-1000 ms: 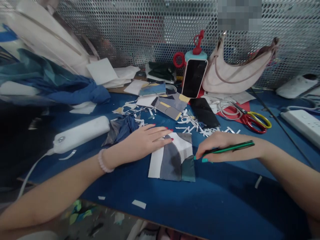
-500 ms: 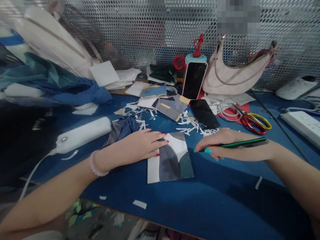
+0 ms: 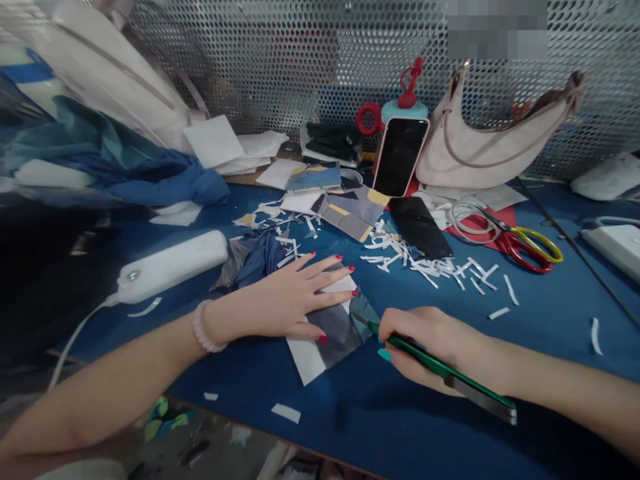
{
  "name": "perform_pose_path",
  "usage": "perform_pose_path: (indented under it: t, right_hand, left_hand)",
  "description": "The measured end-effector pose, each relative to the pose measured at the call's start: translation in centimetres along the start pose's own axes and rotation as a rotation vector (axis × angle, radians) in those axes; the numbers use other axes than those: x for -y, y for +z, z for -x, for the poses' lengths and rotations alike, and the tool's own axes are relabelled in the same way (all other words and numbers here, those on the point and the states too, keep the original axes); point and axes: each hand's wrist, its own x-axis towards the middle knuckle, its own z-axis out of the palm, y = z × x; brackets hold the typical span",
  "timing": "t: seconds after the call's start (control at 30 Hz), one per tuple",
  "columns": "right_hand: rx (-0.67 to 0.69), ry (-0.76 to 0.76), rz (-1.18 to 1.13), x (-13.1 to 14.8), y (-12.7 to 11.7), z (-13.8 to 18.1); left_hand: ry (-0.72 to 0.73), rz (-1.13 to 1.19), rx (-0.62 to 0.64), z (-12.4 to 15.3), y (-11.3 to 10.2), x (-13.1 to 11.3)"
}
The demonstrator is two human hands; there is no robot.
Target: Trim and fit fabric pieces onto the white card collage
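My left hand (image 3: 305, 297) lies flat with fingers spread, pressing on a small patchwork piece (image 3: 337, 333) of grey, white and teal parts. The hand covers the piece's upper left; its lower edge and teal corner show. In my right hand (image 3: 440, 347) is a pair of green tweezers (image 3: 425, 360) with a silver rear end, and the fingers are closed round it. The tweezers' tips touch or hover just over the teal corner; I cannot tell whether they grip it. Crumpled blue and grey fabric (image 3: 257, 260) lies beyond my left wrist.
White paper strips (image 3: 440, 268) are scattered behind my hands. Farther back are patterned cards (image 3: 350, 210), an upright phone (image 3: 401, 157), a flat black phone (image 3: 420, 227), scissors (image 3: 533, 247) and a beige handbag (image 3: 490, 157). A white corded device (image 3: 173, 267) lies at left.
The patchwork piece has turned on the table, its lower edge now slanting. My left hand has spread farther over it. My right hand has brought the tweezers' tips to the teal corner.
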Motion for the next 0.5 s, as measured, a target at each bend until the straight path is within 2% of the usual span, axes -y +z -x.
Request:
perform_pose_path:
  t: [0.1,0.37,0.43,0.5]
  right_hand:
    - [0.053,-0.01,-0.083,0.2,0.2,0.0]
    - [0.292,0.046,-0.169,1.4,-0.7,-0.2]
    - [0.281,0.037,-0.123,1.3,-0.6,0.0]
    - [0.183,0.032,-0.035,1.1,-0.3,0.2]
  left_hand:
    - [-0.011,0.117,0.09,0.0,0.3,0.3]
    - [-0.043,0.259,0.141,-0.1,0.0,0.3]
    - [-0.034,0.302,0.135,-0.1,-0.1,0.2]
    - [-0.033,0.334,0.132,-0.1,-0.2,0.1]
